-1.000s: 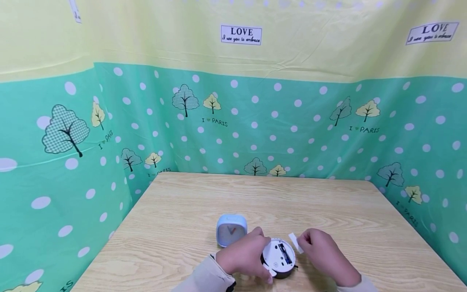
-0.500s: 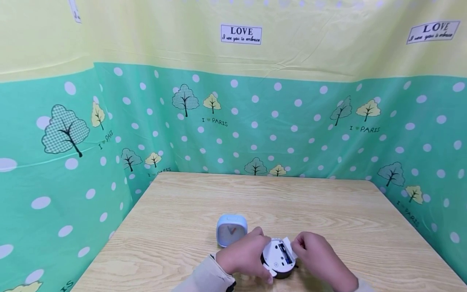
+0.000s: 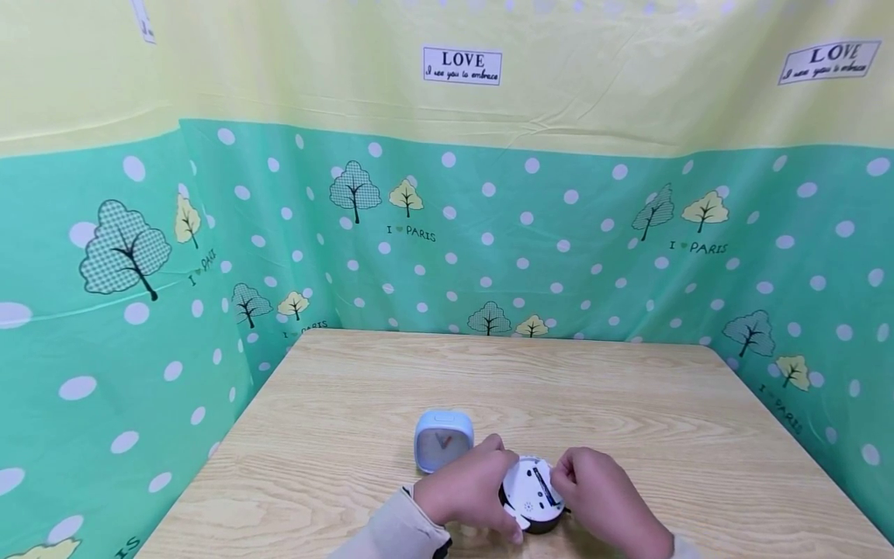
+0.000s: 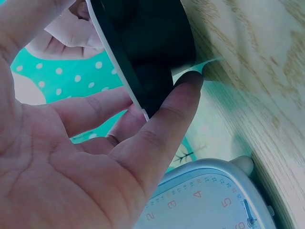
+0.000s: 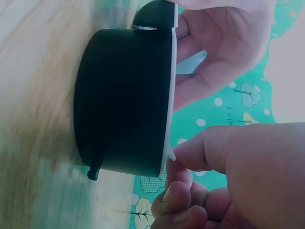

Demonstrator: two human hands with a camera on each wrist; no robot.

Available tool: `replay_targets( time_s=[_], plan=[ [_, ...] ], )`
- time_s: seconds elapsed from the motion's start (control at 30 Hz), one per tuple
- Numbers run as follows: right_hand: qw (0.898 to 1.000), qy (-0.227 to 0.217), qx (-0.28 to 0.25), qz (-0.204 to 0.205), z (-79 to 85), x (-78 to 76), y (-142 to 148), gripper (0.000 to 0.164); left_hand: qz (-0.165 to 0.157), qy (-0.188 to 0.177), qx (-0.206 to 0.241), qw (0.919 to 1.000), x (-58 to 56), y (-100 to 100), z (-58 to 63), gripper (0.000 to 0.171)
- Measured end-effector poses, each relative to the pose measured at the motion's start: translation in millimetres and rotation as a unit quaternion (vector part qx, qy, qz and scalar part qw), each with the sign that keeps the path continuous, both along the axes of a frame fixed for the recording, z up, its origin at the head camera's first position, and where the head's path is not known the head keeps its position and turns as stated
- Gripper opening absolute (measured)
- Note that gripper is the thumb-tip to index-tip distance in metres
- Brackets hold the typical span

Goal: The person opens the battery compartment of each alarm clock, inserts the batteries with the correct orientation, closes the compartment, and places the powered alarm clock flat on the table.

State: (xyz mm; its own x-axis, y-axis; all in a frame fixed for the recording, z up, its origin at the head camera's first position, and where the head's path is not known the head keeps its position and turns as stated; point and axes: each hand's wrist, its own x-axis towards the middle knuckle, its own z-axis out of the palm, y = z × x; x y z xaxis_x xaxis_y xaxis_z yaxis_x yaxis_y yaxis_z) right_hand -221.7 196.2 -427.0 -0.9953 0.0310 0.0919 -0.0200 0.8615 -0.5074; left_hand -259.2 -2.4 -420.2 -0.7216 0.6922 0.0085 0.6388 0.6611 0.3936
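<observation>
A black round alarm clock [image 5: 121, 102] lies face down on the table, its white back [image 3: 525, 491] upward with a dark battery slot in it. My left hand [image 3: 464, 487] grips the clock's left side, thumb at the near edge and fingers at the far edge. The right hand [image 3: 606, 491] pinches a white battery cover [image 5: 170, 155] between thumb and forefinger at the slot's right side. Most of the cover is hidden by the fingers. In the right wrist view, a small black foot [image 5: 94, 171] sticks out from the clock's side.
A light blue square alarm clock [image 3: 443, 441] stands upright just behind my left hand, close to its fingers. The wooden table [image 3: 377, 373] reaches back to a green and yellow patterned curtain [image 3: 489, 233].
My right hand has moved left with the battery cover, from beside the clock onto the slot's edge. The left hand and the clock have kept their place.
</observation>
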Motion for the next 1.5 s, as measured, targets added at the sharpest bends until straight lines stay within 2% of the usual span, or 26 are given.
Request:
replay_targets(
  time_s=[0.3,0.57,1.0,1.5],
  plan=[
    [1.000,-0.008,0.009,-0.003,-0.1,1.0,-2.8,0.019,0.000,0.004,-0.003,1.0000,0.1,0.6,0.3,0.072],
    [1.000,-0.010,0.014,-0.006,-0.1,1.5,-4.7,0.020,-0.003,0.007,0.000,1.0000,-0.4,0.6,-0.5,0.064],
    [1.000,-0.005,0.016,-0.004,-1.5,1.2,-5.5,0.019,-0.003,0.011,0.000,0.9999,-0.3,0.8,-0.9,0.068],
    [1.000,-0.005,0.018,-0.006,-2.7,1.1,-5.5,0.019,0.001,-0.002,-0.002,1.0000,0.5,0.2,0.7,0.073]
  ],
)
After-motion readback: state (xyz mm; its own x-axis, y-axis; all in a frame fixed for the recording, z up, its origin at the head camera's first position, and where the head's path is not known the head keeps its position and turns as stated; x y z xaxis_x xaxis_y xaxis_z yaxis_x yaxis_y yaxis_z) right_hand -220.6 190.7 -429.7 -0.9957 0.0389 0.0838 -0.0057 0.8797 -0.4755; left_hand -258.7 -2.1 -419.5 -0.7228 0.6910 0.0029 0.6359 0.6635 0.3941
